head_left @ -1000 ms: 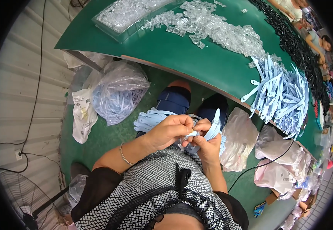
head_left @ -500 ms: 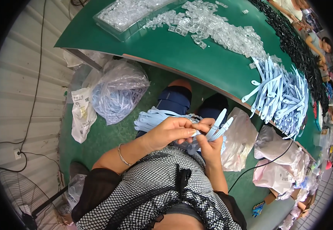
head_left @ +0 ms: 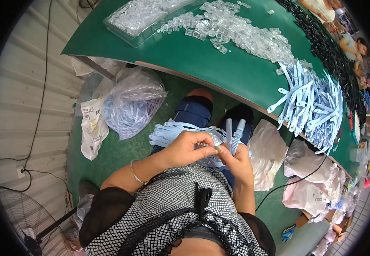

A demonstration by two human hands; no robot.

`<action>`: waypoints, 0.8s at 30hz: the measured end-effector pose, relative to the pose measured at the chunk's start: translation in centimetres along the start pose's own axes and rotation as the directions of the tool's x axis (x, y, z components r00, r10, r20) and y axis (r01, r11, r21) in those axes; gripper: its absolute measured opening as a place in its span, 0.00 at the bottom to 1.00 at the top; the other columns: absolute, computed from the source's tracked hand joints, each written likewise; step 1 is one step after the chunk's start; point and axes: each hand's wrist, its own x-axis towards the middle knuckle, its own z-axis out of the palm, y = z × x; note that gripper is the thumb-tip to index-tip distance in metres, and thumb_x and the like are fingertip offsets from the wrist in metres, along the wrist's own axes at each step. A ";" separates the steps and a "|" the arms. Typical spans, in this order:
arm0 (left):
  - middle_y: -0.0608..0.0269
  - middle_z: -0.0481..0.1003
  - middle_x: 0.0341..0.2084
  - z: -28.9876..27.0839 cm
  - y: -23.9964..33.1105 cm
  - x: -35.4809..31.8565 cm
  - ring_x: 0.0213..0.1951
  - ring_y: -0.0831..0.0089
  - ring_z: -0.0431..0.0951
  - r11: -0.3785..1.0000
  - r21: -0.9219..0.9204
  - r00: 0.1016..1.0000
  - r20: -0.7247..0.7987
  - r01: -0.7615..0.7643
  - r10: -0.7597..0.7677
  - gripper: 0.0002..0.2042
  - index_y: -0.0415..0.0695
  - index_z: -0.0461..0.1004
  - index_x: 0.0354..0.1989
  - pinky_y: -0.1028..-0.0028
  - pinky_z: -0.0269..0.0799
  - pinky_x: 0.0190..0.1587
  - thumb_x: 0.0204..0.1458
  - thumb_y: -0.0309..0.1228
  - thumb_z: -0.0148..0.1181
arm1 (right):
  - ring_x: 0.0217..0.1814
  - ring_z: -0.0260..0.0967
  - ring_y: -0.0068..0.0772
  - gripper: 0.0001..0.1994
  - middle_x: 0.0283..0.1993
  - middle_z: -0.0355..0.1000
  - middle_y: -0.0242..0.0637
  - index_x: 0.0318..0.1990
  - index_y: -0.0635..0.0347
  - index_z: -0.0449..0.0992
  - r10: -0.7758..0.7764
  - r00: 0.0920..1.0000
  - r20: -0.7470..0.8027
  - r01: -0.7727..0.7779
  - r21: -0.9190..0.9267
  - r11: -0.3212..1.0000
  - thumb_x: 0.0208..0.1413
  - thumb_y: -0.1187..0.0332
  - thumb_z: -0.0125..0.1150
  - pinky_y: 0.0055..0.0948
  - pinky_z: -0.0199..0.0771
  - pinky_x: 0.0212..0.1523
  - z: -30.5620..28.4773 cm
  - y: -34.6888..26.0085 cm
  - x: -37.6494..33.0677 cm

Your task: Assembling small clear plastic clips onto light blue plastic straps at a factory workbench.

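My right hand [head_left: 237, 163] is closed on a light blue ribbed strap [head_left: 237, 137], whose two ends stand up above the fingers. My left hand [head_left: 188, 148] is in a pinch, its thumb tip touching the right thumb tip. Whatever lies between these fingertips is too small and covered to make out. Across my lap, beyond the left hand, lies a bundle of light blue straps [head_left: 168, 133]. Small clear plastic pieces [head_left: 215, 137] sit in my lap just behind the hands, partly hidden by them.
On the green table [head_left: 185, 59] lie a heap of clear plastic buckles [head_left: 253, 38], a clear tray [head_left: 140, 40] of them, a pile of light blue straps [head_left: 308, 102] and black straps [head_left: 325, 49]. Plastic bags [head_left: 136, 102] stand below. A fan [head_left: 27, 226] is at left; co-workers sit far right.
The ends of the strap in my right hand have swung from leaning right to nearly upright. The right hand has turned and moved slightly right; the fingertips of both hands still meet.
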 end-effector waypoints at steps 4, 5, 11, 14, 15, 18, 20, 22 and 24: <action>0.70 0.72 0.20 0.1 0.7 0.1 0.25 0.85 0.70 0.989 0.148 0.994 0.105 -0.018 0.003 0.05 0.37 0.72 0.27 0.83 0.65 0.27 0.47 0.26 0.59 | 0.17 0.56 0.13 0.10 0.17 0.64 0.26 0.22 0.63 0.71 0.085 0.993 0.076 -0.100 0.225 0.969 0.51 0.67 0.57 0.16 0.53 0.18 0.4 0.0 -0.2; 0.70 0.72 0.20 0.1 0.8 0.1 0.25 0.85 0.70 0.989 0.148 0.994 0.105 -0.017 0.001 0.05 0.37 0.72 0.27 0.83 0.65 0.27 0.47 0.26 0.59 | 0.17 0.56 0.13 0.10 0.17 0.64 0.26 0.22 0.63 0.71 0.086 0.993 0.076 -0.101 0.226 0.969 0.51 0.67 0.57 0.16 0.53 0.18 0.5 0.3 -0.3; 0.66 0.71 0.16 0.6 1.2 -0.5 0.19 0.84 0.70 0.763 -0.581 0.955 0.242 0.282 -0.170 0.06 0.37 0.71 0.23 0.87 0.60 0.19 0.48 0.27 0.54 | 0.12 0.49 0.18 0.16 0.12 0.57 0.29 0.15 0.62 0.65 -0.206 0.967 0.152 0.049 0.680 0.732 0.47 0.63 0.58 0.20 0.48 0.14 1.8 0.9 -0.3; 0.65 0.70 0.15 0.7 0.1 -0.6 0.16 0.84 0.68 0.670 -0.695 0.963 0.237 0.262 -0.131 0.07 0.37 0.70 0.23 0.87 0.58 0.17 0.48 0.27 0.53 | 0.11 0.48 0.19 0.17 0.11 0.55 0.29 0.14 0.61 0.64 -0.214 0.962 0.168 0.035 0.704 0.709 0.47 0.61 0.58 0.21 0.48 0.14 2.0 0.9 -0.3; 0.65 0.70 0.15 0.7 0.3 -0.6 0.16 0.84 0.68 0.669 -0.696 0.963 0.234 0.260 -0.131 0.07 0.37 0.70 0.23 0.87 0.58 0.17 0.48 0.27 0.53 | 0.11 0.48 0.20 0.18 0.10 0.54 0.29 0.14 0.61 0.64 -0.218 0.960 0.177 0.026 0.717 0.697 0.47 0.60 0.58 0.22 0.48 0.13 2.1 0.9 -0.2; 0.65 0.70 0.15 0.4 1.6 -0.4 0.15 0.86 0.65 0.696 -0.661 0.958 0.238 0.280 -0.159 0.08 0.36 0.71 0.24 0.87 0.56 0.17 0.50 0.29 0.53 | 0.15 0.51 0.18 0.15 0.13 0.56 0.28 0.16 0.62 0.65 -0.122 0.992 0.033 0.079 0.589 0.804 0.44 0.64 0.62 0.20 0.51 0.17 2.0 0.7 -0.7; 0.66 0.70 0.15 -0.1 2.3 -0.1 0.14 0.87 0.62 0.848 -0.435 0.946 0.248 0.303 -0.210 0.10 0.36 0.71 0.26 0.87 0.55 0.17 0.52 0.31 0.52 | 0.18 0.53 0.17 0.13 0.16 0.58 0.27 0.18 0.63 0.67 -0.187 0.980 -0.072 0.198 0.478 0.855 0.41 0.66 0.65 0.18 0.51 0.20 2.2 -0.2 0.1; 0.66 0.70 0.16 -0.4 2.4 0.1 0.15 0.88 0.62 0.869 -0.398 0.948 0.233 0.296 -0.216 0.10 0.37 0.71 0.27 0.87 0.55 0.17 0.53 0.32 0.51 | 0.25 0.55 0.14 0.11 0.25 0.62 0.26 0.28 0.65 0.74 -0.285 0.957 -0.057 0.287 0.354 0.890 0.33 0.75 0.69 0.15 0.52 0.26 1.6 -0.5 0.1; 0.68 0.70 0.18 -0.5 2.5 0.2 0.15 0.88 0.61 0.904 -0.320 0.952 0.206 0.285 -0.227 0.10 0.39 0.70 0.28 0.87 0.55 0.18 0.55 0.33 0.49 | 0.25 0.55 0.15 0.12 0.24 0.61 0.25 0.30 0.66 0.75 -0.285 0.957 -0.047 0.288 0.214 0.933 0.34 0.75 0.68 0.15 0.53 0.26 1.3 -0.9 0.5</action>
